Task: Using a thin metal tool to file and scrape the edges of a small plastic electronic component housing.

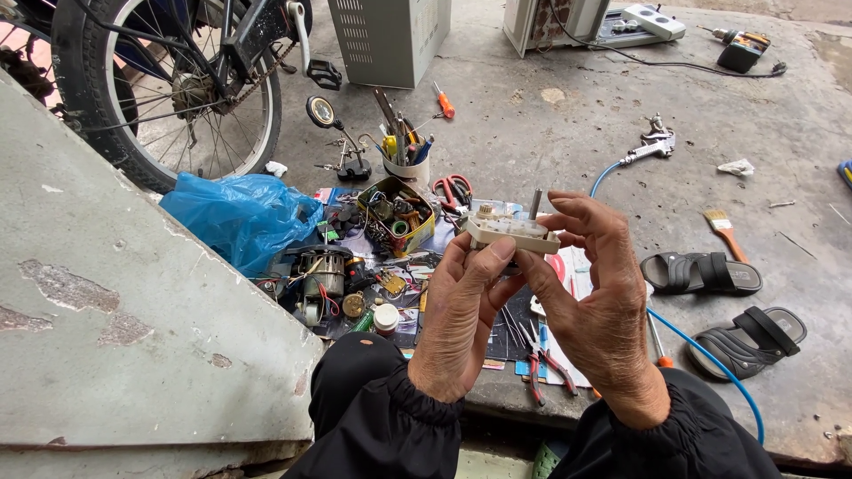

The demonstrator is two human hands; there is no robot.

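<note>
You hold a small cream plastic mechanism block with a grey metal shaft standing up from it point(513, 229) raised in front of you, above the cluttered work mat. Your left hand point(461, 310) pinches its near edge, thumb tip pressed on the rim and the other fingers curled behind and under it. Your right hand point(596, 302) clamps the other end, its fingers point(577, 217) bent over the top beside the shaft and the thumb underneath. Both wrists end in black elasticated sleeves.

Directly beneath your hands lie red-handled pliers point(543, 368) on printed paper sheets. Left of those sit a white round cap point(386, 317) and a small grey electric motor with coloured wires point(321, 277). Further out stands a yellow open tin box full of small parts point(396, 215), with red-handled scissors point(453, 189) just beside it and a white cup packed with tools point(406, 160) behind. A crumpled blue plastic bag point(240, 213) lies at the left, near a bicycle wheel point(169, 89). To your right, a blue hose point(710, 359) runs past a pair of black sandals point(723, 302) on the concrete floor.
</note>
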